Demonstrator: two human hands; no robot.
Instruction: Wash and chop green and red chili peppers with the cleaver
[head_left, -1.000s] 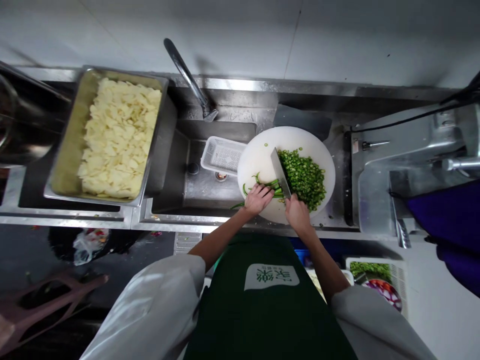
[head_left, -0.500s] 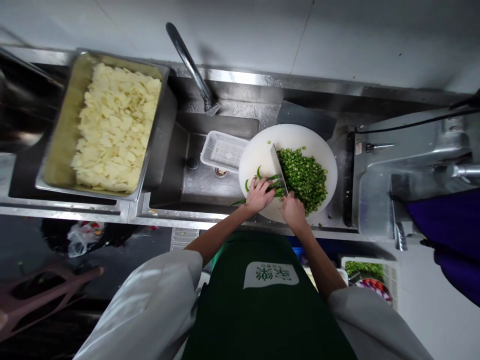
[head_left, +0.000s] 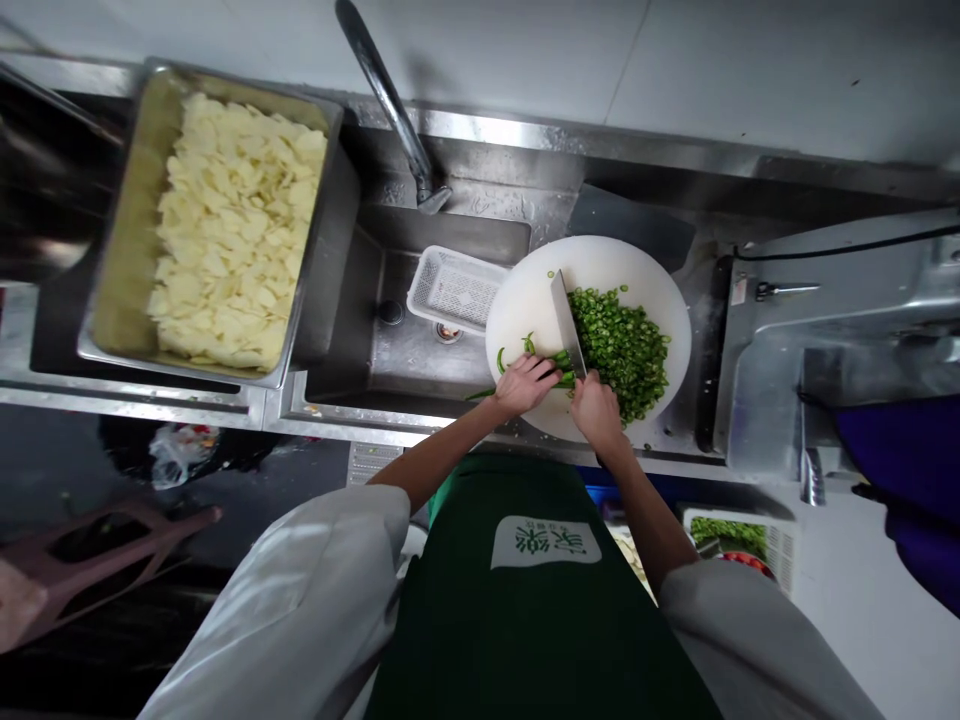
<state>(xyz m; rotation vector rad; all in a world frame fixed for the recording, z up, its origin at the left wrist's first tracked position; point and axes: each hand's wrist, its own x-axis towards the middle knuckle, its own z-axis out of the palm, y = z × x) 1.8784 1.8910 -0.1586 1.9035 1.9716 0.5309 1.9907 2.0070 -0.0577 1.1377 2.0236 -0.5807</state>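
On the round white cutting board (head_left: 525, 300), my left hand (head_left: 527, 384) presses down on several long green peppers (head_left: 561, 364), fingers bent over them. My right hand (head_left: 596, 405) is closed around the handle of a knife (head_left: 568, 325), whose blade stands across the peppers just right of my left fingertips. A heap of chopped green pepper (head_left: 621, 350) lies against the right side of the blade. Stem ends of the peppers stick out to the left of my left hand, some over the board's edge.
Left of the board, a white perforated basket (head_left: 459, 290) sits over the sink (head_left: 405, 365), below a faucet (head_left: 390, 100). A deep metal tray (head_left: 124, 260) of pale slices (head_left: 236, 235) stands further left. A dark flat sheet (head_left: 630, 225) lies behind the board.
The whole view has shifted slightly. Both hands remain at the peppers, with the knife still in my right hand and its blade close to my left fingers.
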